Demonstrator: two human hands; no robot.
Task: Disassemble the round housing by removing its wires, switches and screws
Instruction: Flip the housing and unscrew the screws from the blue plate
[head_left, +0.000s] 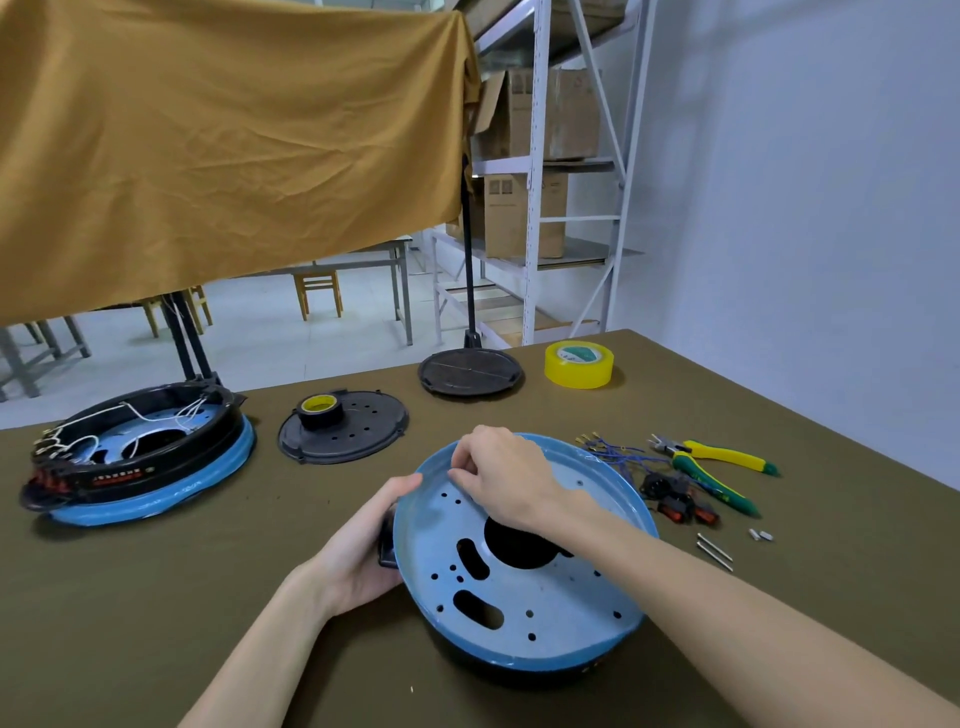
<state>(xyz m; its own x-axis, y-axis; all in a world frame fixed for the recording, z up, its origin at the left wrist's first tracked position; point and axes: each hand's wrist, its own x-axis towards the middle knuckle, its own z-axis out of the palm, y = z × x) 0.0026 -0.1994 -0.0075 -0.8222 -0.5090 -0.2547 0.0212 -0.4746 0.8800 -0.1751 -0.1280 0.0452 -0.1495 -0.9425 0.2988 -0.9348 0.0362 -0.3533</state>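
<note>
Round housing (524, 571): lies near the front middle of the tabletop (156, 597), blue-filmed plate with its holes and slots facing up, black shell beneath; it sits tilted, raised at the left.
Wires: none seen inside this housing; a bundle of blue wires with terminals (613, 451) lies just beyond its right rim.
Switches: black and red switches (680, 499) lie on the tabletop right of the housing, apart from it.
Screws: two long screws (716, 552) and small metal pieces (761, 534) lie to the right, clear of the housing.
Left hand (363, 545): grip curled round the left edge of the housing, on a black part there, steadying it.
Right hand (498, 478): fingers pinched together at the far-left inner rim; what they pinch is too small to tell, possibly the film edge or a last fastener.
Progress, as judged: largely stripped; the main removals appear done, and only a remnant at the rim seems left.
Second housing (140, 457): at far left, white wires and a switch panel in place, not yet disassembled.
Tools: green-and-yellow pliers (717, 462) lie right of the wires, unused at this moment.
</note>
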